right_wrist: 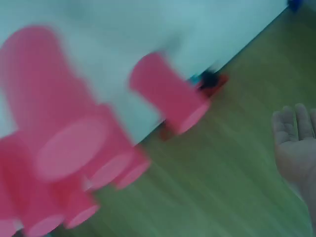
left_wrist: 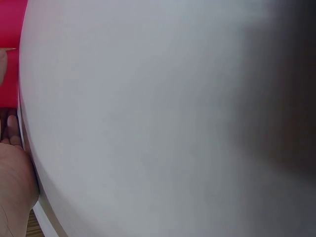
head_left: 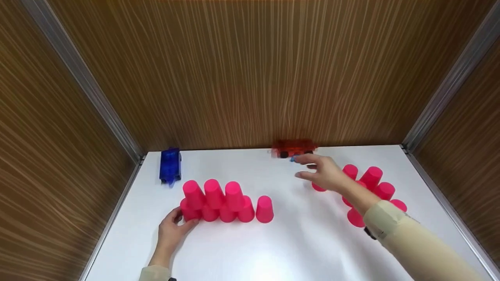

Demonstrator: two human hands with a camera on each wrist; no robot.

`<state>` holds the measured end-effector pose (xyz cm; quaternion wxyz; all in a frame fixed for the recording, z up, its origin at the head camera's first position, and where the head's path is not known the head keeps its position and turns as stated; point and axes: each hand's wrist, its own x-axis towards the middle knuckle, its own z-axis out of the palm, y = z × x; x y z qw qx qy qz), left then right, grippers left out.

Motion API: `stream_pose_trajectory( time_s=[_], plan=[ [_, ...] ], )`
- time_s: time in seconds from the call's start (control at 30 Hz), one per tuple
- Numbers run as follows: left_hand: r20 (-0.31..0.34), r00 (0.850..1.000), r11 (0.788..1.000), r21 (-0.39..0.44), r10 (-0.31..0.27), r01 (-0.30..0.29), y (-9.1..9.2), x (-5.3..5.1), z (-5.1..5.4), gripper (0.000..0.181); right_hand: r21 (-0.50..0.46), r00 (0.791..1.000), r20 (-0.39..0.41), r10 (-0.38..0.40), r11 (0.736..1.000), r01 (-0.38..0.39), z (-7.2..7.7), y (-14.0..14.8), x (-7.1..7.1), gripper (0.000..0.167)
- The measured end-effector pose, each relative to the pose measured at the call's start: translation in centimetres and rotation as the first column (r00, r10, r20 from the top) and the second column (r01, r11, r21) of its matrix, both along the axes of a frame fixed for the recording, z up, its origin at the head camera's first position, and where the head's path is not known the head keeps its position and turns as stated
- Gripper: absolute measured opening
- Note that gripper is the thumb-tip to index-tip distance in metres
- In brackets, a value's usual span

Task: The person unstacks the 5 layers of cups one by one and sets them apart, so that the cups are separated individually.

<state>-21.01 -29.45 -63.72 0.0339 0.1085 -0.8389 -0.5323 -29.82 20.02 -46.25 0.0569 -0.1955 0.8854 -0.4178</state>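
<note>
Several pink cups stand upside down in a row at the table's middle left, with three more, among them the middle upper cup [head_left: 214, 193], stacked above them. My left hand [head_left: 174, 230] holds the leftmost bottom cup [head_left: 189, 211], thumb at its front and fingers at its far side. In the left wrist view that hand [left_wrist: 15, 173] shows only at the left edge. The rightmost cup [head_left: 265, 210] has none on top. My right hand [head_left: 326, 171] is held in the air, fingers spread and holding nothing, left of another group of pink cups [head_left: 371, 177], partly hidden by the forearm.
A blue see-through toy vehicle [head_left: 170, 166] sits at the back left. By the back wall is a red toy vehicle [head_left: 295, 147] with black wheels; a small light-blue piece shows beside my right fingertips. Wood-grain walls [head_left: 250, 78] enclose the white table [head_left: 250, 249] at the back and sides.
</note>
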Motion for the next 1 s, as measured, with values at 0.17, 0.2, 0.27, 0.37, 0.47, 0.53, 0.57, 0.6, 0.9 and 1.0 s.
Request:
stream_pose_trajectory(
  time_s=[0.17,0.2,0.27,0.37,0.47,0.53,0.57,0.6,0.9,1.0],
  plan=[
    [0.002,1.000,1.000,0.002,0.001,-0.001,0.0,0.1,0.0,0.079,-0.056,0.998,-0.030,0.064,0.996,-0.065,-0.1,-4.6,1.6,0.055],
    [0.003,1.000,1.000,0.001,0.000,0.000,0.0,0.2,0.0,0.079,-0.060,0.997,-0.026,0.068,0.996,-0.069,-0.2,-5.5,1.9,0.055],
    [0.003,1.000,1.000,-0.003,-0.004,0.004,0.0,0.2,0.0,0.079,-0.070,0.997,-0.016,0.072,0.995,-0.073,-0.4,-7.2,2.4,0.056],
    [-0.004,1.000,1.000,0.000,-0.005,0.005,0.0,0.2,0.0,0.078,-0.079,0.997,-0.013,0.073,0.994,-0.074,-0.9,-9.5,2.9,0.056],
    [-0.009,1.000,1.000,0.001,-0.006,0.006,0.0,0.1,-0.1,0.078,-0.089,0.998,-0.003,0.066,0.994,-0.066,-1.2,-11.7,3.4,0.059],
    [-0.007,1.000,1.000,0.001,-0.008,0.008,-0.1,0.1,-0.1,0.079,-0.093,0.998,0.016,0.057,0.994,-0.056,-1.4,-12.9,3.7,0.061],
    [-0.004,1.000,1.000,0.000,-0.008,0.008,-0.1,0.1,-0.1,0.079,-0.096,0.998,0.026,0.053,0.994,-0.050,-1.5,-13.5,3.8,0.062],
    [-0.003,1.000,1.000,0.000,-0.008,0.008,-0.1,0.1,-0.1,0.079,-0.098,0.998,0.031,0.051,0.994,-0.047,-1.6,-14.0,3.9,0.062],
    [-0.038,0.999,1.000,-0.001,-0.004,0.003,0.0,0.1,-0.1,0.076,-0.111,0.999,0.018,0.044,0.993,-0.041,-2.8,-16.8,4.1,0.064],
    [-0.049,0.999,1.000,0.007,0.003,-0.002,0.1,0.2,-0.1,0.075,-0.108,0.999,0.007,0.048,0.993,-0.047,-3.1,-17.3,4.0,0.065]
  ],
)
